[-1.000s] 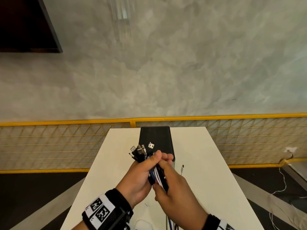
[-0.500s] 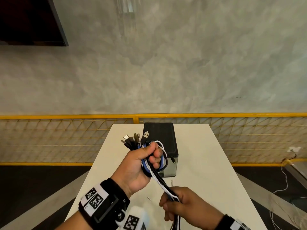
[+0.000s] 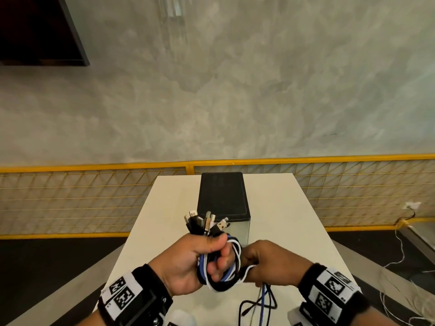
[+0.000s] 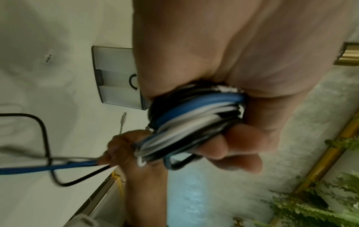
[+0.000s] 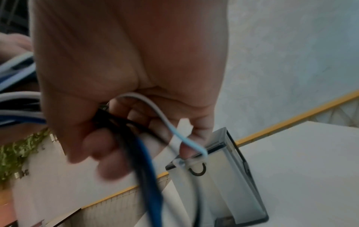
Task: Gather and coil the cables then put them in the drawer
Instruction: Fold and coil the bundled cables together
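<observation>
My left hand (image 3: 200, 257) grips a bundle of black, white and blue cables (image 3: 226, 276) wound in loops round its fingers, the USB plugs (image 3: 204, 222) sticking up above the fist. The left wrist view shows the coil (image 4: 196, 116) wrapped across my palm. My right hand (image 3: 270, 262) sits just right of the coil and holds the loose strands (image 5: 139, 138) in its curled fingers. The free tails (image 3: 261, 304) hang down onto the table. The small drawer box (image 3: 223, 196) with a black top stands behind my hands; its front (image 5: 219, 184) looks closed.
The white table (image 3: 294, 231) carries the drawer box in the middle. A yellow mesh fence (image 3: 82, 191) runs behind the table. White wires (image 3: 400, 262) trail on the dark floor at the right. Green plants (image 4: 320, 207) show in the left wrist view.
My right hand has come up from below and now sits beside the left hand at the coil. Another loop lies round the left fingers. The camera has tipped downward slightly.
</observation>
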Available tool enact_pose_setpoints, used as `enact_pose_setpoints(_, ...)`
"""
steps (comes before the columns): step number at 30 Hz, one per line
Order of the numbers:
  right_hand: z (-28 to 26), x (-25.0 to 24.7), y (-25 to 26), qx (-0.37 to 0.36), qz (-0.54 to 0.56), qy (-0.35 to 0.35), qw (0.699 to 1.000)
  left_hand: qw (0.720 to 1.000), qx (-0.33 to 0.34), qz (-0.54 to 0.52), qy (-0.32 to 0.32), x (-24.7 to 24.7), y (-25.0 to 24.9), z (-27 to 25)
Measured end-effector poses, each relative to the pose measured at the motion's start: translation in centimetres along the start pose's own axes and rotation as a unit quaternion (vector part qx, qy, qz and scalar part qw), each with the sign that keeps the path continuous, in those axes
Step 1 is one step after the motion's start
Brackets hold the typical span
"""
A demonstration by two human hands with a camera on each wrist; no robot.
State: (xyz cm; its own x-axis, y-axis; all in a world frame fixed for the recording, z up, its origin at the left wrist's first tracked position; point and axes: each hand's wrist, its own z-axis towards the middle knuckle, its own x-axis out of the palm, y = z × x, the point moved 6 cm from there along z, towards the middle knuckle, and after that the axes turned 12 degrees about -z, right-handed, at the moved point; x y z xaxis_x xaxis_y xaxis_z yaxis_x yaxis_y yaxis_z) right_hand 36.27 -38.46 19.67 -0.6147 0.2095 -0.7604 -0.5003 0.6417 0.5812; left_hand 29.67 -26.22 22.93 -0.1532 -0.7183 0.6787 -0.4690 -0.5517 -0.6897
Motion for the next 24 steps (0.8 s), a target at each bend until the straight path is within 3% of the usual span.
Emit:
enact_pose_setpoints(3,0.8,-1.6,1.2,0.008,-0.04,-0.057,0.998,0.989,-0.049,0.136,-0.032,0.6,0.0,-0.5)
enact_pose_setpoints(5,1.1,-2.1,2.3,0.005,-0.075,-0.059,0.995,0.965,-0.086,0.246,-0.02,1.3,-0.1,-0.8)
enact_pose_setpoints(7,1.0,-2.1,2.8,0.014,-0.074,-0.037,0.996,0.927,-0.129,0.351,-0.011,1.6,0.2,-1.0)
enact_pose_setpoints(9,0.6,-2.0,2.9,0.027,-0.02,-0.002,0.999,0.871,-0.145,0.468,-0.037,0.9,0.6,-0.9)
enact_pose_setpoints(11,0.4,-2.2,2.8,0.028,0.061,0.005,0.998,0.817,-0.087,0.563,-0.089,0.0,0.3,-0.4)
enact_pose_setpoints(13,0.3,-2.8,2.7,0.026,0.123,-0.02,0.992,0.752,0.011,0.644,-0.142,-0.5,-0.8,0.1)
enact_pose_setpoints(14,0.3,-2.7,2.6,0.028,0.146,-0.032,0.988,0.734,0.049,0.657,-0.164,-0.7,-1.2,0.3)
enact_pose_setpoints(15,0.2,-2.8,2.6,0.031,0.167,-0.042,0.985,0.741,0.077,0.643,-0.179,-0.8,-1.5,0.4)
enact_pose_setpoints(16,0.2,-2.7,2.6,0.032,0.189,-0.049,0.98,0.766,0.09,0.611,-0.178,-1.1,-1.6,0.6)
enact_pose_setpoints(18,-0.2,-2.8,2.6,0.028,0.241,-0.057,0.968,0.836,0.113,0.516,-0.153,-1.3,-1.4,1.0)
enact_pose_setpoints(20,-0.7,-3.0,2.8,0.0,0.265,-0.074,0.962,0.908,0.153,0.353,-0.168,-1.4,-1.7,0.9)
enact_pose_setpoints(22,-0.9,-2.9,3.0,-0.022,0.213,-0.112,0.97,0.931,0.193,0.199,-0.237,-2.0,-2.2,0.7)
enact_pose_setpoints(24,-0.8,-2.2,3.5,-0.032,0.13,-0.157,0.979,0.933,0.21,0.103,-0.272,-2.3,-2.2,1.1)
